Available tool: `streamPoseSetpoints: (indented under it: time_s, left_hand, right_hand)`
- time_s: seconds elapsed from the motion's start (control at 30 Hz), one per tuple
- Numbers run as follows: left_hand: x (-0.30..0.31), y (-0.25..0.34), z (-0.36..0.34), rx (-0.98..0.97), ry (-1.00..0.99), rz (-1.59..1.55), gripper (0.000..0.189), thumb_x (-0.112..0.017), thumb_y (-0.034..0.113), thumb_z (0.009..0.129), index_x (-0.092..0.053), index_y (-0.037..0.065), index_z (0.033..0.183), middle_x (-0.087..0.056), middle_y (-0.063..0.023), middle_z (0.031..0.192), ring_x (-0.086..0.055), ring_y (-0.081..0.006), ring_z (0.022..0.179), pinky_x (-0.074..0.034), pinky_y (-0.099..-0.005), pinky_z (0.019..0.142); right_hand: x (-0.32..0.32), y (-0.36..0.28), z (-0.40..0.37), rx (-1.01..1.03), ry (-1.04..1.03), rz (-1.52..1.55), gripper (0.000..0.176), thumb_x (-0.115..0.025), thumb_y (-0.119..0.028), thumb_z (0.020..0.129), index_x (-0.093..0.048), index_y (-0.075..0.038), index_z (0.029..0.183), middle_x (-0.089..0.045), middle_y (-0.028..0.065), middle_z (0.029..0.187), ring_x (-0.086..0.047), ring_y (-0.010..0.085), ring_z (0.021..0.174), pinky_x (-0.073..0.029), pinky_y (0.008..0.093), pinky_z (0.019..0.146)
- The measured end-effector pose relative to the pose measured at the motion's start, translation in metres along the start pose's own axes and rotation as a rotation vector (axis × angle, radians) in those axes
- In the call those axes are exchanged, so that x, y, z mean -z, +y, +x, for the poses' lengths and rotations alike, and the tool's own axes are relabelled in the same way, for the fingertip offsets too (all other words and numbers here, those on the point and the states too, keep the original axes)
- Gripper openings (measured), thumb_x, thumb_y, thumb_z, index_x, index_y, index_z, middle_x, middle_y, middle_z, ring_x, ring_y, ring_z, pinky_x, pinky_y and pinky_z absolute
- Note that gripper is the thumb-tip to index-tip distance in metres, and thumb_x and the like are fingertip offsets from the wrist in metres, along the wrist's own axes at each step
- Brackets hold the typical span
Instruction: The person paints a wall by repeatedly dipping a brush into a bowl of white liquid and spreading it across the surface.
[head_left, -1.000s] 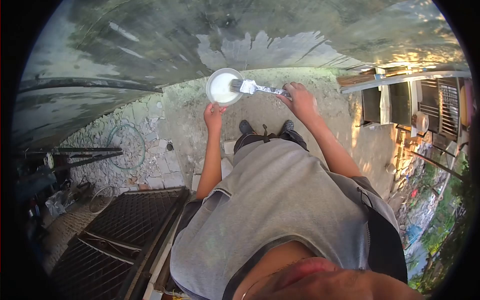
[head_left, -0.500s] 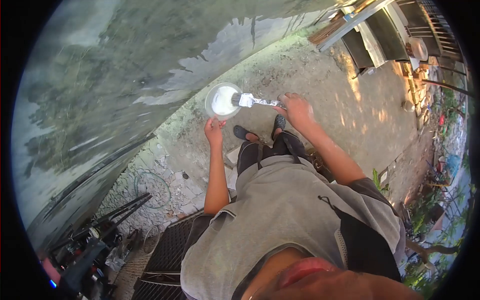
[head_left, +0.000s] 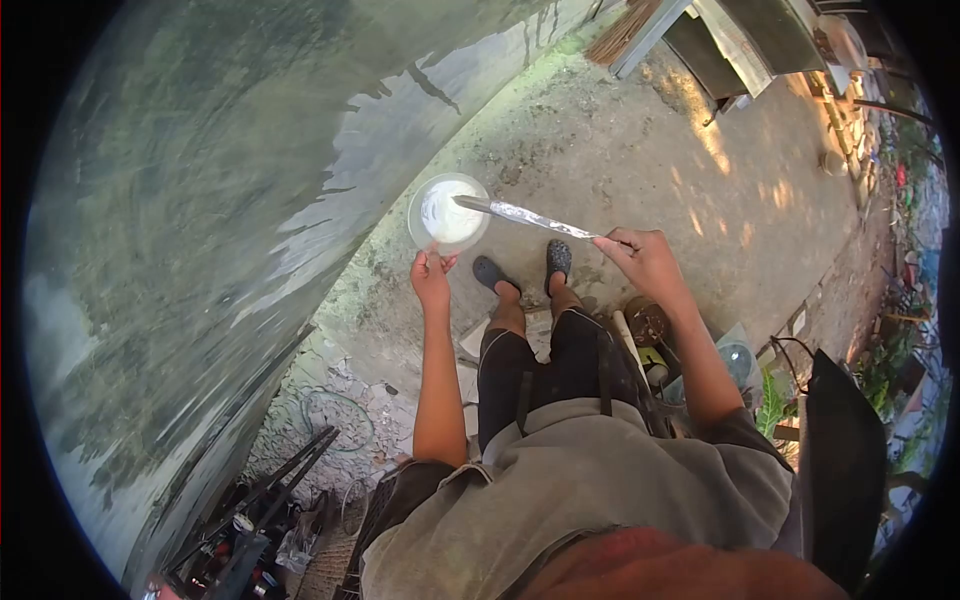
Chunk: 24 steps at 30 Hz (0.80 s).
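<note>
My left hand [head_left: 432, 280] grips the near rim of a round translucent tub [head_left: 416, 214], its fingers closed on the edge. White paint [head_left: 437, 212] lies inside. In my right hand [head_left: 645, 260] is a paintbrush [head_left: 535, 217], pinched near the end of its handle. White paint coats much of the handle and ferrule. The brush is turned narrow edge up, and its bristles overlap the tub's opening in this view. To the left of the tub rises a wall [head_left: 230, 150], greenish-grey with patches of lighter coating.
Dark clogs [head_left: 558, 257] are on my feet, on the concrete floor [head_left: 620, 150] below the tub. Dark poles [head_left: 270, 475] and clutter lie at lower left, near a coiled hose [head_left: 337, 420]. Boards [head_left: 705, 60] lean at top right. A clear container [head_left: 737, 362] stands by my right arm.
The brush has turned from its broad face to its narrow edge. My right hand has shifted right, away from the tub, and now holds farther back on the handle. The view has shifted.
</note>
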<state>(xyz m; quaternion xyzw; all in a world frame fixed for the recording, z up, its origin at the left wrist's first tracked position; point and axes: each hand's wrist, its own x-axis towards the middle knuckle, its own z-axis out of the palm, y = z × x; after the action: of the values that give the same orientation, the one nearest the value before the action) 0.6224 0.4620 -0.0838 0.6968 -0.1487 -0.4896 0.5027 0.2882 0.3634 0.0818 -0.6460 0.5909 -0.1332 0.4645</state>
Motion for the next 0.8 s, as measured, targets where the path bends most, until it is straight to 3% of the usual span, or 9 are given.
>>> streamPoseSetpoints:
  time_s: [0.07, 0.1, 0.17, 0.4, 0.57, 0.7, 0.8]
  left_hand:
    - [-0.004, -0.016, 0.021, 0.002, 0.009, 0.009, 0.025, -0.045, 0.011, 0.098, -0.061, -0.003, 0.111, -0.049, 0.0013, 0.071, -0.063, -0.0138, 0.075, -0.055, -0.0270, 0.074]
    - [-0.006, -0.025, 0.035, -0.012, -0.029, -0.013, 0.025, -0.045, 0.012, 0.099, -0.060, -0.002, 0.113, -0.050, 0.0015, 0.071, -0.064, -0.0138, 0.076, -0.055, -0.0270, 0.075]
    - [-0.014, -0.040, 0.065, -0.040, -0.062, -0.039, 0.025, -0.046, 0.013, 0.099, -0.060, -0.002, 0.114, -0.050, 0.0017, 0.071, -0.064, -0.0138, 0.076, -0.054, -0.0270, 0.075]
    - [-0.026, -0.073, 0.130, -0.025, -0.090, -0.038, 0.026, -0.046, 0.013, 0.099, -0.062, -0.002, 0.113, -0.051, 0.0019, 0.072, -0.064, -0.0132, 0.075, -0.054, -0.0254, 0.074]
    - [-0.014, -0.083, 0.150, -0.057, -0.062, -0.077, 0.025, -0.046, 0.013, 0.099, -0.062, -0.002, 0.110, -0.052, 0.0016, 0.071, -0.061, -0.0116, 0.070, -0.055, -0.0255, 0.073]
    - [-0.002, -0.088, 0.146, -0.064, -0.080, -0.080, 0.023, -0.046, 0.013, 0.099, -0.063, -0.002, 0.105, -0.053, 0.0012, 0.071, -0.061, -0.0110, 0.068, -0.055, -0.0251, 0.072]
    - [0.011, -0.092, 0.134, -0.049, -0.071, -0.083, 0.022, -0.047, 0.013, 0.099, -0.062, -0.001, 0.103, -0.055, -0.0001, 0.073, -0.063, -0.0120, 0.071, -0.055, -0.0249, 0.071]
  right_hand:
    - [-0.013, 0.032, 0.014, -0.153, -0.035, 0.047, 0.042, -0.061, -0.039, 0.091, -0.068, 0.000, 0.073, -0.047, 0.0068, 0.048, -0.046, 0.0128, 0.045, -0.036, 0.0286, 0.046]
    - [-0.022, 0.042, 0.021, -0.146, -0.048, 0.046, 0.042, -0.061, -0.039, 0.091, -0.068, 0.000, 0.073, -0.047, 0.0068, 0.048, -0.046, 0.0128, 0.045, -0.036, 0.0286, 0.046]
    - [-0.039, 0.060, 0.035, -0.380, -0.101, 0.308, 0.044, -0.058, -0.039, 0.093, -0.067, -0.001, 0.072, -0.040, -0.0006, 0.046, -0.039, 0.0057, 0.043, -0.030, 0.0257, 0.042]
    - [-0.109, 0.088, 0.074, -0.443, -0.112, 0.539, 0.046, -0.054, -0.039, 0.096, -0.066, -0.002, 0.072, -0.037, -0.0060, 0.045, -0.032, 0.0029, 0.040, -0.023, 0.0229, 0.040]
    - [-0.147, 0.030, 0.120, -0.207, -0.145, 0.712, 0.046, -0.045, -0.038, 0.100, -0.063, -0.002, 0.077, -0.039, -0.0047, 0.045, -0.031, 0.0032, 0.040, -0.023, 0.0219, 0.041]
    - [-0.175, -0.030, 0.152, -0.024, -0.190, 0.806, 0.045, -0.047, -0.039, 0.099, -0.063, -0.003, 0.078, -0.038, -0.0056, 0.047, -0.032, 0.0031, 0.043, -0.023, 0.0215, 0.042]
    - [-0.199, -0.035, 0.177, 0.020, -0.204, 0.862, 0.042, -0.052, -0.038, 0.097, -0.064, -0.003, 0.076, -0.039, -0.0063, 0.050, -0.033, 0.0031, 0.046, -0.024, 0.0223, 0.044]
